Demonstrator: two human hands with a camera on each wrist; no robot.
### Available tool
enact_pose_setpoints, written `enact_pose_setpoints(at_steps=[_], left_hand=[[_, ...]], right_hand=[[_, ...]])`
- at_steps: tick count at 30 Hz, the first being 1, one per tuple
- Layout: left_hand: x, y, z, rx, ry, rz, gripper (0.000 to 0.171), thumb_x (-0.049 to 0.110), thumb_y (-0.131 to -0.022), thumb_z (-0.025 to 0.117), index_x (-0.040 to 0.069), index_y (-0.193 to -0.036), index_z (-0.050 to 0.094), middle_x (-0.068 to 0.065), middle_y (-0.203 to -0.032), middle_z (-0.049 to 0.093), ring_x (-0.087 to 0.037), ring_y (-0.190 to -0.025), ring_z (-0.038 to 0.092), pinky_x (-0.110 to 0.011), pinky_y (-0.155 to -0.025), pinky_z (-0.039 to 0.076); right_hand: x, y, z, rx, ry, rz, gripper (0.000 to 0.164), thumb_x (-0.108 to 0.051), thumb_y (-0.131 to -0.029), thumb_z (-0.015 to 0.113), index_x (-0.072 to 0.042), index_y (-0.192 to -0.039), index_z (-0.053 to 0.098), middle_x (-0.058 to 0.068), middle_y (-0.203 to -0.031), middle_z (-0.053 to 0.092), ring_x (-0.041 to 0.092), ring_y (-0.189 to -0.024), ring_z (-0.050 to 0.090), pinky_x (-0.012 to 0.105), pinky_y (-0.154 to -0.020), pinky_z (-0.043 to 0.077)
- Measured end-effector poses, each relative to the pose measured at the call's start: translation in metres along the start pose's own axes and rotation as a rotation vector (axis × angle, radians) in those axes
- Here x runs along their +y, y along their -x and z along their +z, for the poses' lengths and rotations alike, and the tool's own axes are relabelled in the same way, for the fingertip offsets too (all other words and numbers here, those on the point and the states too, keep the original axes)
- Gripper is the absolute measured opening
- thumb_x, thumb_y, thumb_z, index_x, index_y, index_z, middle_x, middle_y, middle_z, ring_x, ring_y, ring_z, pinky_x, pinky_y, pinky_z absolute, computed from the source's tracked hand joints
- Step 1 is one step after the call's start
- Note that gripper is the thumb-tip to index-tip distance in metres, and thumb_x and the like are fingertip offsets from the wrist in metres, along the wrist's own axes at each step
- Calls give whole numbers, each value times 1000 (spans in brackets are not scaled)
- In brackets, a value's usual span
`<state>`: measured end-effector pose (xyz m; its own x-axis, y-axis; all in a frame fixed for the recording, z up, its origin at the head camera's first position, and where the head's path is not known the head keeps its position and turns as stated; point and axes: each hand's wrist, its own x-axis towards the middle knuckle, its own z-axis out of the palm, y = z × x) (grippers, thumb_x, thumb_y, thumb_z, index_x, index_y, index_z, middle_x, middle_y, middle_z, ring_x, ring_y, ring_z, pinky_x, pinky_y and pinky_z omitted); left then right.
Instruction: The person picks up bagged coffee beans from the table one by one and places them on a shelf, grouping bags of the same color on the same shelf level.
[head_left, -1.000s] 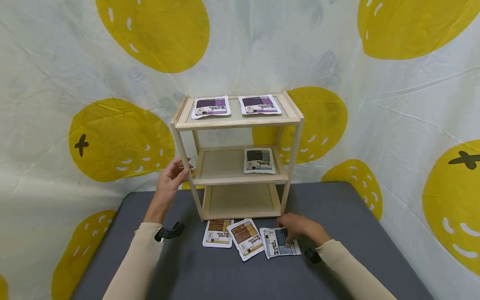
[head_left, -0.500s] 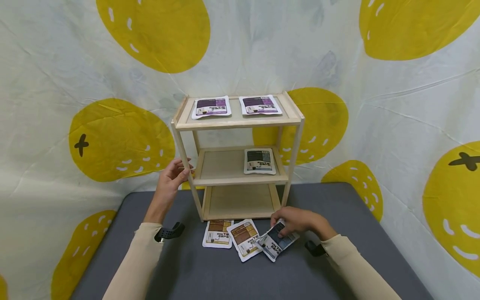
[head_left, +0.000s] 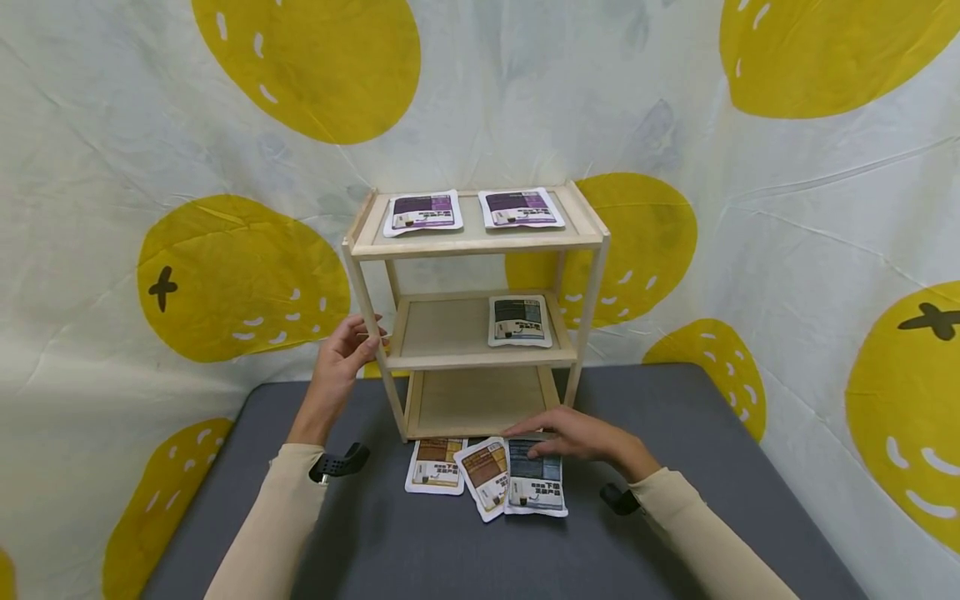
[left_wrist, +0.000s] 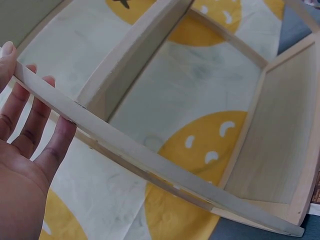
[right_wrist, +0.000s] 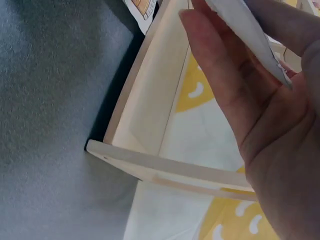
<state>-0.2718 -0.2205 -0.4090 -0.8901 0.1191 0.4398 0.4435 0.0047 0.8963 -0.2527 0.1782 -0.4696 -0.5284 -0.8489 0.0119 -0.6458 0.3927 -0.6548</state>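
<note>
My left hand [head_left: 343,358] holds the left front post of a small wooden shelf rack [head_left: 480,364]; in the left wrist view the thumb lies on one side of the post [left_wrist: 125,145] and the fingers on the other. With my right hand [head_left: 588,437] I grip a white-edged, dark blue pouch [head_left: 536,492] at its upper end, thumb on its face and fingers behind. In the right wrist view this pouch [right_wrist: 255,42] shows edge-on between thumb and fingers. It overlaps a brown pouch [head_left: 483,475] lying on the table.
Another brown pouch [head_left: 437,471] lies at the rack's front left foot. Two purple pouches, one left [head_left: 423,212] and one right [head_left: 521,208], lie on the top shelf. A dark green pouch [head_left: 519,322] is on the middle shelf's right. The grey table [head_left: 450,558] meets a patterned cloth wall.
My right hand has taken hold of the blue pouch, lifted and turned it upright, and moved it left over the brown pouch's edge. The left hand has stayed on the post.
</note>
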Motion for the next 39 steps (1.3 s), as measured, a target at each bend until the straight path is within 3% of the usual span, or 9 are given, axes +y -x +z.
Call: enact_pose_setpoints(at_steps=[5,9,14,17,21,27,31,39], left_hand=[[0,-1,0,3,-4,-5,37,14,-104,58,5,-139,54,-27,-121,57,-33,-109,63,-26,-89,56],[1,-1,1,6,0,-7,37,14,-104,59,4,-139,54,-23,-119,59,-34,-109,63,-26,-89,56],[1,-1,1,0,1,-1,33,13,-104,58,9,-136,57,-19,-118,62,-33,-109,64,-27,-89,56],[0,-1,0,-7,2,5,32,12,-104,58,10,-136,57,-22,-119,60,-32,-108,65,-27,-89,56],[0,-1,0,-5,3,7,33,12,-104,58,10,-136,58,-26,-118,58,-33,-108,65,-28,-89,57],[1,0,1,0,-15,-6,34,15,-103,59,11,-137,57,-11,-114,63,-32,-108,65,-27,-89,57],[1,1,1,7,-18,-15,37,15,-103,59,8,-139,56,-6,-114,64,-31,-108,65,-27,-89,56],[3,1,3,26,-22,-34,41,16,-103,60,1,-141,51,-19,-118,60,-33,-109,64,-29,-90,57]], right_hand=[[3,-3,-2,-25,-57,5,24,-16,-102,62,-17,-123,74,-6,-122,71,9,-112,65,33,-98,52],[4,-4,-3,-35,-79,42,20,-17,-104,59,-20,-117,74,-8,-117,71,9,-108,64,33,-97,51],[0,-4,-3,-32,-68,64,26,-14,-97,70,-23,-122,70,-8,-124,66,12,-112,61,36,-98,51],[-2,-3,-3,-30,-51,47,35,-11,-94,73,-24,-126,68,-7,-127,62,12,-113,58,35,-98,50],[-2,-3,-3,-7,-61,-3,33,-14,-94,74,-21,-126,70,-5,-124,64,12,-111,60,34,-97,51],[-2,-5,-4,39,-91,-26,23,-24,-98,70,-20,-119,74,-7,-118,71,11,-109,64,33,-94,53],[-7,-7,-7,53,-128,-16,25,-24,-98,70,-21,-122,72,-5,-121,68,13,-107,64,34,-90,55],[-19,-9,-16,82,-136,-53,31,-21,-97,70,-21,-128,69,-2,-119,65,12,-91,58,31,-76,53]])
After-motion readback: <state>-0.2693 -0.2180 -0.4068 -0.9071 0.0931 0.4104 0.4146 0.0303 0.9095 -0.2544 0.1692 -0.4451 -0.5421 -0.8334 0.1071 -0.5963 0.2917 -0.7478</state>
